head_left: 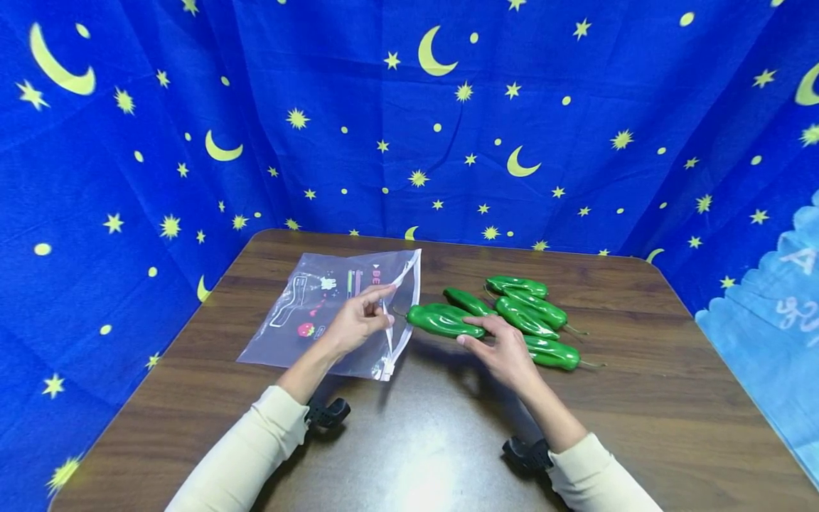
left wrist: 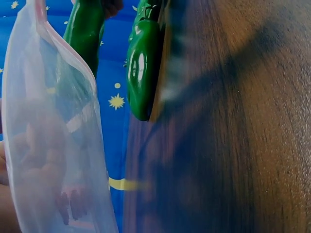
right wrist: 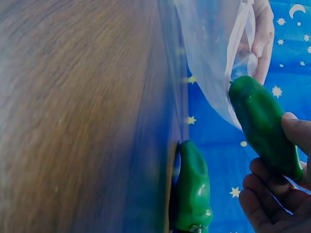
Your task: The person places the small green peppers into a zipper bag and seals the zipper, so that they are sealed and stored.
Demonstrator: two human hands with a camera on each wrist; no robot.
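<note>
A clear zip bag (head_left: 345,359) with printed pictures lies on the table, its white-edged mouth turned right and parted. My left hand (head_left: 355,321) pinches the upper layer of the bag near that mouth; in the left wrist view the bag's film (left wrist: 53,121) hangs in front of the fingers. My right hand (head_left: 502,350) holds a green pepper (head_left: 441,320) by one end, thumb on one side and fingers on the other. The stem end of this pepper (right wrist: 262,126) is at the bag's opening, close to my left hand.
Several more green peppers (head_left: 527,316) lie grouped on the brown wooden table (head_left: 640,398), behind and right of my right hand. A white slider (head_left: 387,371) sits at the bag's near corner. Blue cloth (head_left: 358,92) with moons and stars hangs around the table.
</note>
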